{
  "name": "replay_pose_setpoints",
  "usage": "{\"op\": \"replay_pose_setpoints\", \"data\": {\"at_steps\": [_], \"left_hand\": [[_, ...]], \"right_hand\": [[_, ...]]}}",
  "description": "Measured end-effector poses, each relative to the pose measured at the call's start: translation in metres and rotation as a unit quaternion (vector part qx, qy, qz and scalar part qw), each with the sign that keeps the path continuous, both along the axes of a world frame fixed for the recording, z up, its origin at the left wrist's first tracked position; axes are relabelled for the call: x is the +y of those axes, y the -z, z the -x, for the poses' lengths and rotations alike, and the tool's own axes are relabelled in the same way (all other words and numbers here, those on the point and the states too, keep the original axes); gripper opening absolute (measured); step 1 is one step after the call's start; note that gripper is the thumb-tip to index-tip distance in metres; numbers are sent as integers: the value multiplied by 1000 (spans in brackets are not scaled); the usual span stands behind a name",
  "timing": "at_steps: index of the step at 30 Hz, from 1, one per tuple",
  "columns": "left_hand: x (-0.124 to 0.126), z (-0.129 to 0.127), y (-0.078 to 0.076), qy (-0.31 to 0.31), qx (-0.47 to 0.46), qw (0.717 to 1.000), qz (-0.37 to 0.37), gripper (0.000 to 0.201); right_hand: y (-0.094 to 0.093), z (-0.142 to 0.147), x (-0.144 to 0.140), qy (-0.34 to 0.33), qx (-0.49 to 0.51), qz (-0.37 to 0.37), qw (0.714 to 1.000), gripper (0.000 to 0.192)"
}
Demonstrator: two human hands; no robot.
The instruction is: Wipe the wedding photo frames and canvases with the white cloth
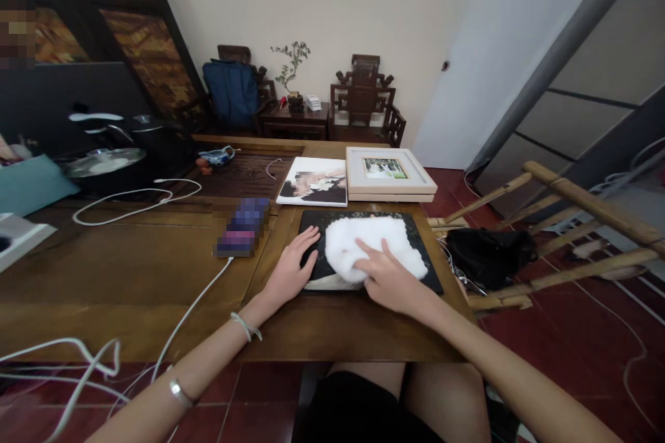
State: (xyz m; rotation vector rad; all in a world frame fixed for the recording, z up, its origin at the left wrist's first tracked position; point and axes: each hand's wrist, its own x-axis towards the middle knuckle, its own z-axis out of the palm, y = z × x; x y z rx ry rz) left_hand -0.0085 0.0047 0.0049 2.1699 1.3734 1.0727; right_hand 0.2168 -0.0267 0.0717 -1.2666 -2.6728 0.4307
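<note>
**White cloth (pixel 377 239) pressed to dark panel (pixel 415 232) by right hand (pixel 392 280)**

Clock read from the panel, twelve o'clock pointing away from the person. At six, black clothing (pixel 353 405) is seen on the lap, below the edge of the wooden table (pixel 332 339). A pale cord bracelet (pixel 245 327) and a silver band (pixel 181 393) are worn on the left arm.

The panel is laid flat on the table, close to the near edge; its surface is largely covered by the cloth, which is spread, rumpled, across the middle and right. At nine, the left hand (pixel 294 264) is rested on the panel's left margin: fingers extended, thumb held apart, nothing grasped. The cloth is reached from four by the right hand: fingers partly bent, index finger pressed into the pile; whether any cloth is pinched cannot be told.

Farther out, at nine, a blurred phone (pixel 242 227) is joined to a white cable (pixel 194 308). At eleven, a photo print (pixel 312 183) is laid flat, with a pale frame (pixel 358 183) placed just beside it, toward twelve. At three, a black bag (pixel 488 256) is seen by a bamboo rack (pixel 597 210).

Farthest, toward twelve: a potted plant (pixel 296 103) and a carved chair (pixel 361 90), backed by the wall.
</note>
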Motion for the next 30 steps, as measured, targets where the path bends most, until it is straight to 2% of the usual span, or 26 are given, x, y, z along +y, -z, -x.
{"op": "replay_pose_setpoints", "data": {"at_steps": [4,6,8,12,19,22,24,26,30], "left_hand": [[1,1,1,4,-3,1000,-1,37],[1,1,1,9,-1,1000,-5,36],[1,2,0,11,1,1000,-6,37],[1,1,1,9,2,1000,0,38],[-1,-1,0,1,0,1000,0,37],[-1,-1,-2,-2,-6,1000,-3,36],[-1,-1,-2,-2,-8,1000,-2,36],[-1,-1,-1,-1,-7,1000,0,37],[0,-1,2,0,-12,1000,0,38]], "right_hand": [[2,16,64,8,-28,-38,999,50],[2,22,82,6,-47,-65,997,52],[3,25,86,-6,-65,-93,994,54],[7,22,61,-31,-102,-115,988,52],[16,9,-41,-60,-95,-86,990,32],[16,8,-67,-67,-89,-58,992,26],[13,7,-69,-71,-90,-47,992,28],[10,6,-56,-67,-97,-44,992,35],[7,9,0,-6,-127,-83,988,48]]}}
